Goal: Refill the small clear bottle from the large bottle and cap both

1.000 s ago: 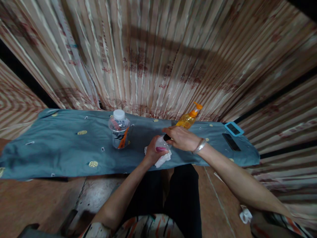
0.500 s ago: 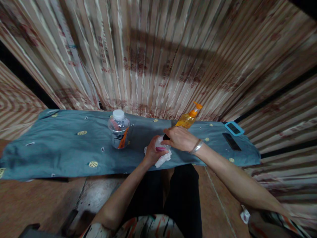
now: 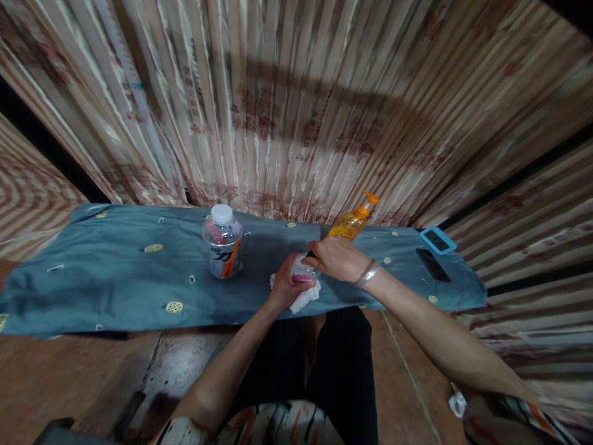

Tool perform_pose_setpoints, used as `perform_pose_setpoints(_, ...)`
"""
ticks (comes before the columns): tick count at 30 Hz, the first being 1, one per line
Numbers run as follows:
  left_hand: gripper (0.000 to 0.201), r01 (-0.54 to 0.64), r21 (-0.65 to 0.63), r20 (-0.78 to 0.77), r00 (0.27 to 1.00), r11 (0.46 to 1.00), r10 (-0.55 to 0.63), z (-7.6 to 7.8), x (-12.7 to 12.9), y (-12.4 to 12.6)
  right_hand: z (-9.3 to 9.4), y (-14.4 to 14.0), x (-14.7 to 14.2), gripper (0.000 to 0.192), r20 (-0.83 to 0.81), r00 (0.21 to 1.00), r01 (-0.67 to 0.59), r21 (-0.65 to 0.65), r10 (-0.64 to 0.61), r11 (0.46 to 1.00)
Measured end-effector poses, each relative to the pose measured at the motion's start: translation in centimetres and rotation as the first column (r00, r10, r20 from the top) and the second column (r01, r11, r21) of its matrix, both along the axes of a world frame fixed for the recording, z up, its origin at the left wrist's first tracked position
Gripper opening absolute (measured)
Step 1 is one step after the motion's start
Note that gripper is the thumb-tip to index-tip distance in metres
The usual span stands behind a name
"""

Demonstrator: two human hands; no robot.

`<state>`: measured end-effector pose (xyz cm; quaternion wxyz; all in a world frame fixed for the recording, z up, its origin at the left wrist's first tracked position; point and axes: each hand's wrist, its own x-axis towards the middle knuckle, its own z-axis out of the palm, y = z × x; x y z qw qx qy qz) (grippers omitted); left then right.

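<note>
My left hand (image 3: 283, 285) is wrapped round a small clear, whitish container (image 3: 303, 269) with a pink patch low on its side. A crumpled white tissue or cloth (image 3: 304, 300) lies under and in front of it. Over the container's top, my right hand (image 3: 340, 258) is closed on a short black object (image 3: 311, 255); its kind I cannot make out, since the fingers cover most of it. Just behind my right hand is a pump bottle (image 3: 349, 224) of yellow-orange liquid with an orange pump head, appearing tilted to the right.
A clear plastic jar (image 3: 223, 244) with a white lid and orange-black label stands to the left. At the right lie a black phone (image 3: 433, 264) and a blue-framed device (image 3: 438, 240). All rest on a blue-green cloth-covered table (image 3: 125, 272), with a striped curtain (image 3: 287, 111) behind.
My right hand and the black object have shifted very slightly at the container's top. My left hand keeps its hold; the other things on the table stay in place.
</note>
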<state>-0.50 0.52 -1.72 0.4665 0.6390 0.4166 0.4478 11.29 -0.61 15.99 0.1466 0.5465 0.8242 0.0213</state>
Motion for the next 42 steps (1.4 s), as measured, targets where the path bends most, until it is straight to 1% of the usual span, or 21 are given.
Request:
perform_pose_setpoints(2, 0.076, -0.004, -0.008, 0.005, 1.0, 1.0, 0.004, 0.0, 0.0, 0.0, 0.0, 0.0, 0.0, 0.033, -0.038, 0.999, -0.02, 0.001, 0.02, 1.0)
perform_pose_setpoints(4, 0.074, 0.012, -0.003, 0.014, 1.0, 1.0, -0.012, 0.0, 0.0, 0.0, 0.0, 0.0, 0.1, 0.027, -0.071, 0.996, -0.061, -0.021, 0.059, 0.998)
perform_pose_setpoints(7, 0.072, 0.019, 0.014, 0.017, 1.0, 1.0, -0.019, 0.0, 0.0, 0.0, -0.2, 0.0, 0.2, 0.02, -0.051, 0.996, -0.073, -0.039, 0.071, 0.997)
perform_pose_setpoints(11, 0.073, 0.008, 0.026, 0.018, 1.0, 1.0, -0.008, -0.1, 0.0, 0.0, -0.5, -0.1, 0.1, 0.022, -0.036, 0.998, -0.061, -0.014, 0.06, 0.998)
perform_pose_setpoints(15, 0.075, 0.003, 0.01, 0.011, 1.0, 1.0, -0.003, 0.0, 0.0, -0.2, -0.7, -0.3, 0.1, 0.025, -0.028, 0.998, -0.049, 0.003, 0.049, 0.999)
perform_pose_setpoints(20, 0.073, -0.002, 0.011, 0.014, 1.0, 1.0, 0.002, 0.2, 0.0, -0.3, -0.9, -0.2, 0.0, 0.026, -0.06, 0.998, -0.033, 0.027, 0.034, 0.999)
perform_pose_setpoints(23, 0.075, 0.006, -0.004, 0.015, 1.0, 1.0, -0.006, 0.3, -0.1, -0.2, -1.1, -0.2, 0.4, 0.027, -0.126, 0.992, 0.011, 0.025, -0.008, 1.0)
perform_pose_setpoints(25, 0.075, 0.039, -0.007, 0.042, 0.998, 0.999, -0.038, 0.2, -0.3, 0.0, -1.5, -0.5, 1.3, 0.035, -0.241, 0.969, 0.053, 0.025, -0.045, 0.998)
perform_pose_setpoints(26, 0.075, 0.056, -0.004, 0.062, 0.997, 0.998, -0.055, 0.2, -0.4, 0.1, -1.9, -0.8, 1.9, 0.04, -0.324, 0.944, 0.083, 0.037, -0.067, 0.996)
perform_pose_setpoints(28, 0.074, 0.081, 0.009, 0.093, 0.992, 0.997, -0.082, 0.0, -0.7, 0.2, -3.4, -1.4, 3.4, 0.045, -0.514, 0.849, 0.186, 0.08, -0.119, 0.979)
perform_pose_setpoints(30, 0.072, 0.092, 0.014, 0.092, 0.991, 0.996, -0.093, -0.2, -0.8, 0.5, -5.7, -2.2, 5.0, 0.042, -0.673, 0.713, 0.342, 0.093, -0.194, 0.935)
perform_pose_setpoints(31, 0.07, 0.095, 0.013, 0.082, 0.992, 0.995, -0.096, -0.2, -0.9, 0.6, -7.2, -2.5, 5.7, 0.041, -0.724, 0.643, 0.425, 0.068, -0.249, 0.903)
perform_pose_setpoints(32, 0.068, 0.097, 0.009, 0.072, 0.993, 0.995, -0.098, -0.2, -1.0, 0.7, -8.9, -2.8, 6.2, 0.04, -0.752, 0.582, 0.488, 0.017, -0.311, 0.873)
perform_pose_setpoints(34, 0.065, 0.101, -0.006, 0.066, 0.993, 0.995, -0.1, -0.2, -1.0, 0.8, -12.3, -3.1, 6.6, 0.038, -0.734, 0.503, 0.572, -0.113, -0.457, 0.812)
perform_pose_setpoints(36, 0.062, 0.105, -0.028, 0.083, 0.991, 0.994, -0.102, -0.1, -0.9, 0.9, -15.4, -3.1, 6.3, 0.044, -0.719, 0.479, 0.576, -0.177, -0.504, 0.798)
perform_pose_setpoints(38, 0.06, 0.094, -0.049, 0.106, 0.99, 0.994, -0.089, 0.0, -0.8, 1.0, -17.7, -2.8, 5.4, 0.055, -0.733, 0.462, 0.552, -0.203, -0.499, 0.809)
perform_pose_setpoints(40, 0.059, 0.063, -0.058, 0.119, 0.991, 0.996, -0.055, 0.1, -0.8, 1.0, -19.1, -2.2, 4.4, 0.06, -0.759, 0.425, 0.543, -0.221, -0.492, 0.81)
perform_pose_setpoints(42, 0.06, 0.026, -0.062, 0.13, 0.991, 0.998, -0.018, 0.1, -0.9, 1.0, -19.9, -1.7, 3.8, 0.056, -0.785, 0.367, 0.558, -0.243, -0.499, 0.793)
